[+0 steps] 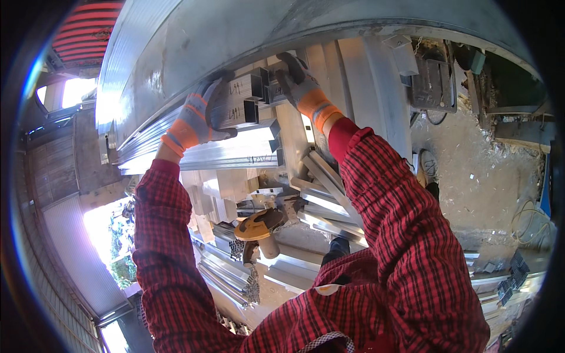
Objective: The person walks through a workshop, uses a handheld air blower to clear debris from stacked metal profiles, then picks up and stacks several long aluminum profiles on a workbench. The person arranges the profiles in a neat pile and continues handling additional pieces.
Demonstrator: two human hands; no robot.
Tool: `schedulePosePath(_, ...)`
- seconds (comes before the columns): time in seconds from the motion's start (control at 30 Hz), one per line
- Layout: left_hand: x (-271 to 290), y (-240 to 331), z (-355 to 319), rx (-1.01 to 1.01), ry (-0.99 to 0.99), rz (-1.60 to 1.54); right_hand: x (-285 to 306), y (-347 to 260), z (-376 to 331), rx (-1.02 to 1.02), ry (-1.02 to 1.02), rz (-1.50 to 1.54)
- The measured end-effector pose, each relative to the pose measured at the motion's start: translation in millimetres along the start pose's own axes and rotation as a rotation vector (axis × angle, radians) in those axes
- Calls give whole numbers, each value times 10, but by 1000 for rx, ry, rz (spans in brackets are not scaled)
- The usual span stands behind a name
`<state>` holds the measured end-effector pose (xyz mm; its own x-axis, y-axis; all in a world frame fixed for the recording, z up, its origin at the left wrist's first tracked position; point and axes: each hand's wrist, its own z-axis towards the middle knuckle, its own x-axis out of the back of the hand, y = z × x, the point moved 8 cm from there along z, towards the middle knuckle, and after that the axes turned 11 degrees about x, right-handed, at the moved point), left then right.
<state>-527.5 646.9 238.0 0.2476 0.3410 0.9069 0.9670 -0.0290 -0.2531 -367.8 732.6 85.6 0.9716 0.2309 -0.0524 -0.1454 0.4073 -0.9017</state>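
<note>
Long silvery aluminium profiles [236, 114] lie stacked side by side on the bench, their open ends facing right and dark inside. My left hand [197, 117], in a grey and orange work glove, spans the profiles a little back from these ends, thumb on the near side and fingers on the far side. At the ends, my right hand [303, 88], gloved the same way, curls around the end of a far profile [272, 88]; part of its grip is hidden. Nearer to me lies another bundle of profiles [268, 147], with handwritten marks.
A curved grey metal surface [235, 35] runs along the far side. Below the bench are a yellow power tool [256, 226], loose metal offcuts [329, 203] and bundled tubes [229, 276]. At right, a cable [524, 220] lies on the littered floor [471, 176].
</note>
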Motion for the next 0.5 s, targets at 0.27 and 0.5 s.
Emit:
schedulePosePath(0.27,-76,130,26,-65,71,23,-255,280,-492,-58,-315,-233)
schedulePosePath(0.5,-66,195,318,-25,-31,-72,-134,275,-426,193,-252,-365)
